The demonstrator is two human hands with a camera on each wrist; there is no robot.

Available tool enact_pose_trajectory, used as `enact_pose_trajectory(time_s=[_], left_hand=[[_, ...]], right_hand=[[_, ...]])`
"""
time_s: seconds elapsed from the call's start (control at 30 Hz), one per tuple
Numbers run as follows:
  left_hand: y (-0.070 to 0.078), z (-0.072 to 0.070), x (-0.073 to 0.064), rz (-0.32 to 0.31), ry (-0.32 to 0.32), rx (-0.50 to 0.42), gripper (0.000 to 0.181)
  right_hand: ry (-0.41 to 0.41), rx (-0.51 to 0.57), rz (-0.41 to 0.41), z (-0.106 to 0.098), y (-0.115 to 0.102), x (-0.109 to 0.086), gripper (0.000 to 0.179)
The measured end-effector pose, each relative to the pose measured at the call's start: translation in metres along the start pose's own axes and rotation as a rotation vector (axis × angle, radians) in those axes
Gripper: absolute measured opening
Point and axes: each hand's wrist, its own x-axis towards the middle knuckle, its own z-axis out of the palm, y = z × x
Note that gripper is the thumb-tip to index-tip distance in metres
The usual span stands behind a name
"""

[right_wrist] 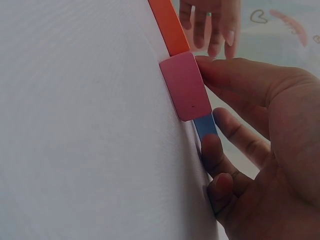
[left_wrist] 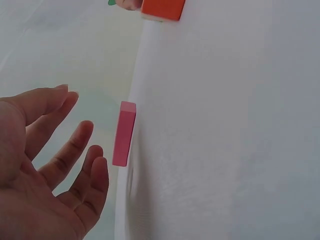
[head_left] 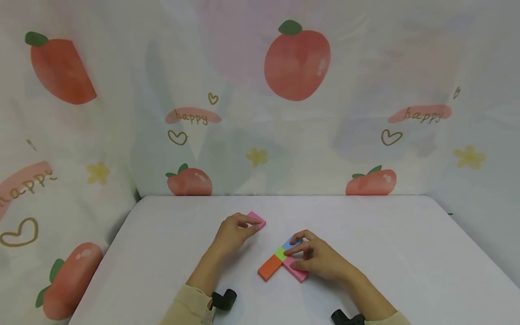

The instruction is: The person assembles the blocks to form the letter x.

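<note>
My left hand (head_left: pixel 235 232) is at a pink block (head_left: pixel 253 216), its fingertips overlapping the block in the head view. In the left wrist view the fingers are loosely bent, with a gap between them and the pink block (left_wrist: pixel 124 134). My right hand (head_left: pixel 322 257) rests over a group of joined-up blocks. Its thumb touches the second pink block (head_left: pixel 298 274), the index finger reaches the small green block (head_left: pixel 279 253), and another finger lies at the blue block (head_left: pixel 287 244), partly hidden. An orange block (head_left: pixel 270 268) extends the row toward the lower left.
The blocks lie on a white tabletop (head_left: pixel 162 253). A fabric backdrop (head_left: pixel 243 135) printed with fruit, hearts and flowers stands behind the table's far edge and along its sides. Black wrist devices (head_left: pixel 225 299) sit at both sleeves.
</note>
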Motion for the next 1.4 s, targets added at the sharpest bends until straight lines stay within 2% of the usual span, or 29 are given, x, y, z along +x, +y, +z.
enact_pose_trajectory(time_s=[0.37,0.5,0.73,0.93,1.07,1.4], left_hand=[[-0.007,0.003,0.012,-0.033,0.071,0.003,0.018],[-0.009,0.004,0.017,-0.015,0.07,0.024,0.018],[-0.016,0.006,0.028,0.063,0.059,0.058,0.021],[-0.022,0.009,0.032,0.08,0.038,0.081,0.026],[-0.026,0.012,0.035,0.11,0.046,0.12,0.028],[-0.025,0.017,0.034,0.074,0.062,0.173,0.022]], right_hand=[[-0.01,0.005,0.014,0.001,0.003,-0.001,0.025],[-0.011,0.008,0.021,0.001,0.002,-0.001,0.026],[-0.01,0.018,0.017,0.0,0.001,0.0,0.027],[-0.008,0.014,0.022,0.002,-0.001,-0.001,0.026],[-0.005,0.011,0.021,0.002,-0.001,0.0,0.026],[0.009,-0.004,0.001,0.002,0.003,0.002,0.028]])
